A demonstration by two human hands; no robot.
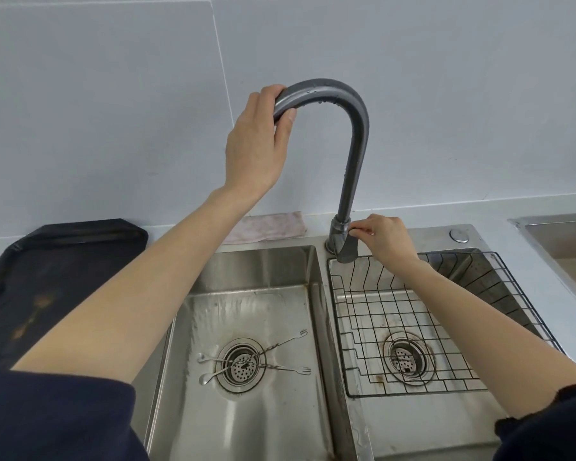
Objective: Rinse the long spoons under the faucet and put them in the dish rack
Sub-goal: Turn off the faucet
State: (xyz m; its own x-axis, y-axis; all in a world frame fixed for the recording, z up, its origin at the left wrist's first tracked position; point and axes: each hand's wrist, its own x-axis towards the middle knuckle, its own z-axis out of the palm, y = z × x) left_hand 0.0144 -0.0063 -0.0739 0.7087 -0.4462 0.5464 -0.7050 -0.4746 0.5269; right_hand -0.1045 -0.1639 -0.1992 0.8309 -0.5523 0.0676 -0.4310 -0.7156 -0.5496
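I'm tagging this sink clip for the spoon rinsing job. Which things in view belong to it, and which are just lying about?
Belongs to the job:
long spoons across the left basin's drain
faucet, held by left hand at the spout and right hand at the base
dish rack in the right basin

Just lying about:
black tray
pink cloth

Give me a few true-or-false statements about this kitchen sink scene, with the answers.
1. The left hand grips the spout end of the faucet. True.
2. The long spoons already sit in the dish rack. False: they lie crossed over the drain of the left basin.
3. The right hand is at the faucet's handle, near its base. True.
4. The dish rack sits in the left basin. False: it sits in the right one.
5. A dark tray lies on the counter left of the sink. True.
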